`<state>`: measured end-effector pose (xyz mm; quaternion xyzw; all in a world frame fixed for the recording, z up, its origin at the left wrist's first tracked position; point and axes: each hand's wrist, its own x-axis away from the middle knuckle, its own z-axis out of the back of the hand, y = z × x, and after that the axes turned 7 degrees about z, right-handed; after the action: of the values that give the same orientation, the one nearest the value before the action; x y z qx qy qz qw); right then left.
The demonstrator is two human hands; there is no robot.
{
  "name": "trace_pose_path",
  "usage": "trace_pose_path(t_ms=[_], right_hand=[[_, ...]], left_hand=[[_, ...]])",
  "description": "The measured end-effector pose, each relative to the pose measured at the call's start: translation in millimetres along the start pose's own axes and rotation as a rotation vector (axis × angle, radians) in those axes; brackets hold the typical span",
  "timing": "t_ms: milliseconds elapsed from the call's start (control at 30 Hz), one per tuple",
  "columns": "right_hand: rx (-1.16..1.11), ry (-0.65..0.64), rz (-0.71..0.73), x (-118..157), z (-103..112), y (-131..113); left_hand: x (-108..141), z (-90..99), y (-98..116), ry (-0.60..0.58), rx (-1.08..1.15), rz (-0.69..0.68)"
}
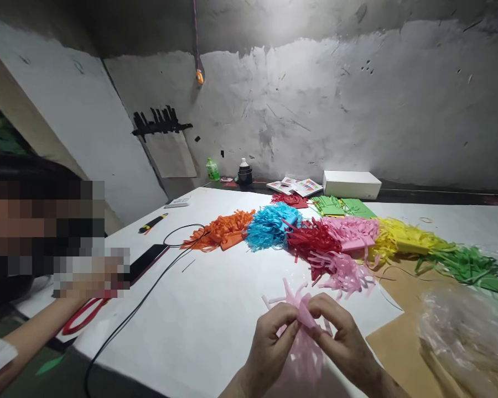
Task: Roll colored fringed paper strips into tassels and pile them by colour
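Between both hands, over the white table covering, is a pink fringed paper tassel (305, 312). My left hand (271, 337) pinches its middle from the left with thumb and forefinger. My right hand (342, 334) grips the same middle part from the right, fingertips almost meeting those of the left. Loose strips stick out above and hang below the grip. Just beyond lie a loose pink fringed bundle (344, 273) and a dark red fringed bundle (315, 240).
Orange (228, 229), blue (271, 225), yellow (410, 237) and green (468, 265) fringed bundles spread across the table. Clear plastic (468, 331) lies right on brown paper. Left are a phone (147, 260), a black cable (136, 307), red-handled scissors (83, 318) and another person's arm (45, 318).
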<state>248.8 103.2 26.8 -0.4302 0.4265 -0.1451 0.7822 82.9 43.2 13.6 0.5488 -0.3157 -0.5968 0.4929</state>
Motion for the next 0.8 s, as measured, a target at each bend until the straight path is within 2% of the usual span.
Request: trace_pose_path(t_ms=[100,267,400,467,600,700,800], right_hand=[[-0.030,0.020,0.024,1.8,8.0,5.1],[-0.004,0.060,-0.051,4.4,16.7,9.9],[0.111,0.113,-0.084,-2.0,14.6,13.9],[0.245,0.113,-0.042,-7.9,13.5,14.5],[0.490,0.083,0.172,-19.4,20.8,10.0],[0.643,0.030,0.257,-27.3,33.1,4.4],[0.632,0.011,0.226,-36.4,43.4,1.1]], left_hand=[[-1.9,5.4,2.9,0.003,-0.023,-0.004],[-6.1,12.6,6.0,0.050,-0.025,0.035],[-9.3,4.9,6.9,-0.019,0.003,0.109],[-11.9,-2.5,4.9,-0.021,-0.057,0.114],[-20.6,-7.0,-2.9,0.085,-0.288,0.048],[-28.8,3.9,-7.3,0.091,-0.354,-0.005],[-37.5,18.9,-4.4,0.098,-0.334,-0.017]])
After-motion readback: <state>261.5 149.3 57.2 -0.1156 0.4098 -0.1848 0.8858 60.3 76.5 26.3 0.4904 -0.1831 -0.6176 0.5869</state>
